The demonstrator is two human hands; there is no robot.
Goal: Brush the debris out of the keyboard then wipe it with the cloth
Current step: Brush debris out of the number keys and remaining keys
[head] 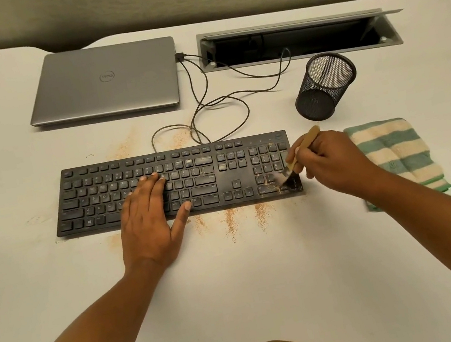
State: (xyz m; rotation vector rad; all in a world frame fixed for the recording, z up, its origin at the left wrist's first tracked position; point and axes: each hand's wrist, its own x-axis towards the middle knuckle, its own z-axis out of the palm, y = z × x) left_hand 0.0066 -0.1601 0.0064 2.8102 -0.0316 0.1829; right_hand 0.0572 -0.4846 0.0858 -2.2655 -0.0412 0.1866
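A black keyboard [189, 177] lies across the middle of the white desk [268, 284]. My left hand [147, 214] rests flat on its letter keys, fingers straight. My right hand [335, 166] grips a small wooden-handled brush [299, 151], whose pale bristles touch the lower right keys of the number pad. Orange-brown debris [231, 221] lies in streaks on the desk just in front of the keyboard, with more behind it and some specks on the number pad. A green and cream striped cloth [396, 152] lies folded to the right of the keyboard, partly under my right forearm.
A shut grey laptop [106, 80] sits at the back left. Its black cable [205, 99] loops behind the keyboard toward an open cable tray [297, 40] set in the desk. A black mesh pen cup [324, 87] stands behind the keyboard's right end.
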